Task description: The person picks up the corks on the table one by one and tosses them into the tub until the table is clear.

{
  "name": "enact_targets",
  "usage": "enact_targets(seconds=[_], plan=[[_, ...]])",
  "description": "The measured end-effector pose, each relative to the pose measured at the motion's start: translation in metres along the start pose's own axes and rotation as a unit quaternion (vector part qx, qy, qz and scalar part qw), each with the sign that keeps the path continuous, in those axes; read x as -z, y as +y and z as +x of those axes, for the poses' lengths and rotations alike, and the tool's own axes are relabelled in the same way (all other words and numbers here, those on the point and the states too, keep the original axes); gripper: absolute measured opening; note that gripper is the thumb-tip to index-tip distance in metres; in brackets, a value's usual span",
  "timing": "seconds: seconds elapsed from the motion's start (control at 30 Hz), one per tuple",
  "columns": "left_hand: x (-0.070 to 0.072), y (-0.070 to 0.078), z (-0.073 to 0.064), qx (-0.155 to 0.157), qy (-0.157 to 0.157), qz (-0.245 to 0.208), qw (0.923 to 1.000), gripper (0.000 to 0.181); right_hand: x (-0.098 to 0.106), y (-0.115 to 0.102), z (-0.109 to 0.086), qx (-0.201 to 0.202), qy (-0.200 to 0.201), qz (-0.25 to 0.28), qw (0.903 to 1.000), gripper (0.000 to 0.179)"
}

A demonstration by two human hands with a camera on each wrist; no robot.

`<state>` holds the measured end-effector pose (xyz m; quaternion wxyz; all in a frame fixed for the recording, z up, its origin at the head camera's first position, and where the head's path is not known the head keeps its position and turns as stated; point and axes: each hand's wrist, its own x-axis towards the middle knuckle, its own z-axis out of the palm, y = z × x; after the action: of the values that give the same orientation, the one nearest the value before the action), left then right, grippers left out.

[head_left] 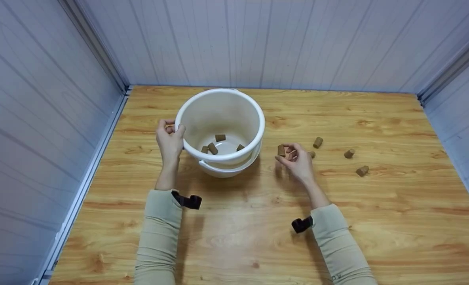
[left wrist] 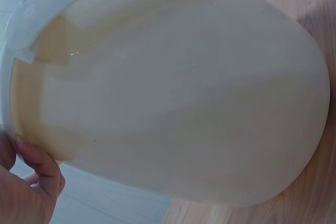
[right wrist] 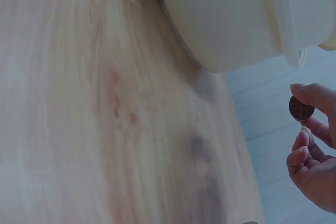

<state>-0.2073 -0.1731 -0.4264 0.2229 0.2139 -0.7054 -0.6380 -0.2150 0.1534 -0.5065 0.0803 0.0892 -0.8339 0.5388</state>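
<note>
A white bucket (head_left: pixel 222 161) stands on the wooden table, its handle hanging down at the front. My left hand (head_left: pixel 170 141) grips the bucket's rim at the left side, thumb over the edge; the left wrist view shows the fingers at the bucket wall (left wrist: pixel 184 93). Several brown corks (head_left: pixel 220 137) lie on the bucket's floor. To the right of the bucket, my right hand (head_left: pixel 299 161) pinches one cork (head_left: pixel 281 151) between thumb and fingertips, held above the table. In the right wrist view this cork (right wrist: pixel 301 108) shows its round dark end.
Right of the right hand, several loose corks lie on the table, among them one cork (head_left: pixel 318 142) farther back and one cork (head_left: pixel 362 171) nearer. Another cork (head_left: pixel 312 154) is partly behind the hand. Pale panel walls (head_left: pixel 281 43) enclose the table (head_left: pixel 234 245) at back and sides.
</note>
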Motion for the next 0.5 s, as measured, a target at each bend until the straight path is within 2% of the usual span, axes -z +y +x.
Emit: enact_targets(seconds=[0.27, 0.4, 0.5], plan=[[0.0, 0.0, -0.001, 0.001, 0.003, 0.003, 1.0, 0.017, 0.003, -0.018, 0.0, -0.002, 0.002, 0.008, 1.0, 0.036], [0.0, 0.001, -0.001, 0.006, 0.001, 0.006, 1.0, 0.019, 0.005, -0.025, 0.001, 0.012, 0.003, 0.023, 0.9997, 0.037], [0.0, 0.001, -0.001, 0.009, -0.001, 0.009, 0.9999, 0.02, 0.008, -0.049, -0.004, 0.026, 0.0, 0.034, 0.9991, 0.036]])
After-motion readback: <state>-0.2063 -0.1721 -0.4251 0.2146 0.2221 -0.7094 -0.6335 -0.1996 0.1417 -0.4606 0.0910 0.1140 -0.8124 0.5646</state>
